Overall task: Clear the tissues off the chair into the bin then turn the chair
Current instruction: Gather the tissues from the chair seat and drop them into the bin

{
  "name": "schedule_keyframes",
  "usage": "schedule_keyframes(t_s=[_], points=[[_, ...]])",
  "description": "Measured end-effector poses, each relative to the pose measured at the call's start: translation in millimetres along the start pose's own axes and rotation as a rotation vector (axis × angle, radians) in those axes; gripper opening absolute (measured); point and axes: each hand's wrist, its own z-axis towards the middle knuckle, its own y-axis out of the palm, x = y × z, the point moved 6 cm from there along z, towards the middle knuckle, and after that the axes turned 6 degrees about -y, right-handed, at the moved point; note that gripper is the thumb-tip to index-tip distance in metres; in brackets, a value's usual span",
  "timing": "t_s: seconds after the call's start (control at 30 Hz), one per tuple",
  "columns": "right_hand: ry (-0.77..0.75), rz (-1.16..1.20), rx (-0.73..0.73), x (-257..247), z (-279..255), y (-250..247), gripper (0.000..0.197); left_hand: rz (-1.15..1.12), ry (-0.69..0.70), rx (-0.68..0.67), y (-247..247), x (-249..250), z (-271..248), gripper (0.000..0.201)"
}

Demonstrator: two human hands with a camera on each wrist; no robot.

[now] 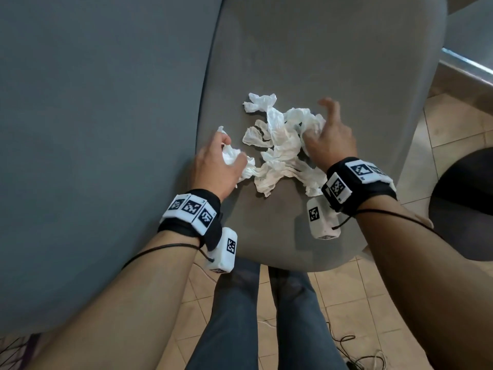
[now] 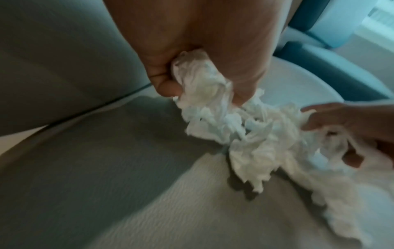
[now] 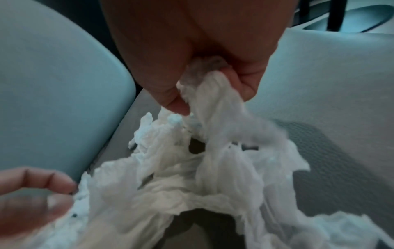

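Tissues: a crumpled white heap of tissues (image 1: 277,145) lies on the middle of the seat, stretched between the two hands.
Left hand: the left hand (image 1: 216,166) has its fingers curled round a wad at the heap's left end; the left wrist view shows tissue bunched between thumb and fingers.
Right hand: the right hand (image 1: 329,141) pinches a strand at the heap's right end with thumb and fingers, while one finger sticks up free.
Seat: the chair (image 1: 320,62) has a grey woven seat with a rounded front edge.
Backrest: a smooth blue-grey backrest (image 1: 93,129) rises at the left, meeting the seat along a dark seam.
Floor: beige tiled floor (image 1: 352,295) lies below, with thin cables (image 1: 354,351) across it.
Neighbour: a dark round seat (image 1: 464,204) stands just beside the chair on the right.
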Motion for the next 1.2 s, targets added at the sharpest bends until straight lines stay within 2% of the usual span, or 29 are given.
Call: schedule_keyframes(t_s=[0.1,0.2,0.33,0.47,0.6,0.7,0.77,0.83,0.93,1.03,1.07,1.2], points=[[-0.058,-0.132,-0.070,0,11,11,0.049,0.081,-0.032,-0.091,20,-11,-1,0.032],[-0.032,-0.194,-0.108,6,19,17,0.044,0.092,-0.028,-0.052,20,-12,-4,0.019],[0.002,-0.003,-0.012,9,18,5,0.038,-0.032,0.021,0.008,7,-11,-7,0.018],[-0.017,0.112,0.103,17,10,-15,0.019,-0.132,0.093,0.130,-15,-5,-12,0.017],[0.012,0.296,0.188,34,-1,-31,0.005,-0.174,0.086,0.139,-25,2,-19,0.030],[0.025,0.393,0.215,39,-6,-39,0.021,-0.111,0.107,0.088,-18,12,-26,0.020],[0.041,0.431,0.181,38,-9,-39,0.021,-0.071,0.106,0.023,-5,17,-30,0.011],[0.075,0.404,0.084,39,-11,-33,0.020,0.000,0.116,-0.067,13,19,-32,0.022],[0.051,0.256,-0.051,37,-10,-21,0.042,0.161,0.168,-0.154,40,19,-33,0.036],[0.008,0.030,-0.142,40,-5,-9,0.061,0.226,0.197,-0.132,51,18,-30,0.025],[0.013,-0.023,-0.142,43,-3,-7,0.059,0.225,0.197,-0.116,51,18,-30,0.020],[0.004,-0.084,-0.052,46,0,-9,0.023,0.123,0.171,-0.060,36,19,-28,0.016]])
